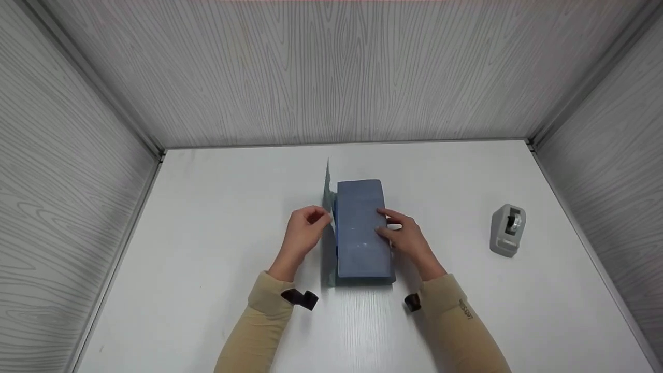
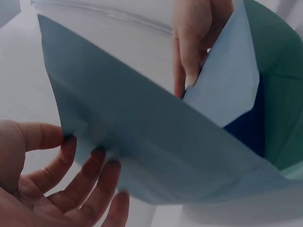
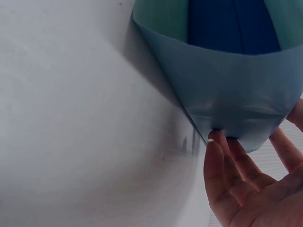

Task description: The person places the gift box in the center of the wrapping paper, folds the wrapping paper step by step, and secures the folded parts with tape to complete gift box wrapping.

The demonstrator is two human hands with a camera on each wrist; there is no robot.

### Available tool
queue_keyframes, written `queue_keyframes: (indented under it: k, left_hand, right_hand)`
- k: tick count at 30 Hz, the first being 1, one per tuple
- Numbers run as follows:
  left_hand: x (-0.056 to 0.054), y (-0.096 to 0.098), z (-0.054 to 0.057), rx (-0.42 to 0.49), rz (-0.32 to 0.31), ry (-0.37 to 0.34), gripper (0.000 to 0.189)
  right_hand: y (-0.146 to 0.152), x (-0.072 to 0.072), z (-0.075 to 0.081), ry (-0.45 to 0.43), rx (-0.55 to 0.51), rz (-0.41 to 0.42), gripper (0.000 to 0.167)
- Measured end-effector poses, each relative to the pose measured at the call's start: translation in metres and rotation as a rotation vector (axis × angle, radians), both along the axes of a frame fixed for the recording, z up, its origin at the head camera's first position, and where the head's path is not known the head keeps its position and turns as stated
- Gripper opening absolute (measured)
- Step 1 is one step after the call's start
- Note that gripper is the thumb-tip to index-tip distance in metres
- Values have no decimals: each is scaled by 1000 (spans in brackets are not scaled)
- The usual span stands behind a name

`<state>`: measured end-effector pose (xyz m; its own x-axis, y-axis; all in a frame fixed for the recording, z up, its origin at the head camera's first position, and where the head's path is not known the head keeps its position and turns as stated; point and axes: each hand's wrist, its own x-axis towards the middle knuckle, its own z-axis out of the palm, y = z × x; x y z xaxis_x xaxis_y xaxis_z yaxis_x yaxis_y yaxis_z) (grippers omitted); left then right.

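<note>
Layout: table (image 1: 233,228) bounded by a panel at the rear (image 1: 331,72), left (image 1: 62,181) and right (image 1: 611,129). Near mid-table: sheet (image 1: 362,233) around a box (image 3: 215,28), long axis running front to back. One part of the sheet lies over the box; the flap (image 2: 118,113) stands up along the left side. Box sits inside the fold, set back from the sheet's front edge. Left hand (image 1: 305,230) is left of the flap, fingers at it. Right hand (image 1: 408,238) is at the right side, fingers touching the sheet. Tape dispenser (image 1: 502,241): on the table, far right, well apart.
</note>
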<state>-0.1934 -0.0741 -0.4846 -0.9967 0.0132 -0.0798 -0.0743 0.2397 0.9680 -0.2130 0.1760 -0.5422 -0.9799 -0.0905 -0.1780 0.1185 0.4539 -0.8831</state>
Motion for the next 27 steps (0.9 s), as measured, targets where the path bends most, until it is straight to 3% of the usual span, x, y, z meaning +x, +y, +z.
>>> queue_keyframes:
  k: [7,15,21,27]
  left_hand:
    - [-1,24,-2,-150,-72,125,11]
    - [-3,44,-15,-363,-138,247,9]
    - [-4,47,-27,-461,-170,264,10]
    - [-5,42,-33,-496,-189,294,14]
  right_hand:
    - [0,0,0,6,-5,9,52]
    - [1,0,-2,3,-12,12,53]
    - [2,0,-3,3,-18,20,53]
    - [3,1,-3,1,-8,18,53]
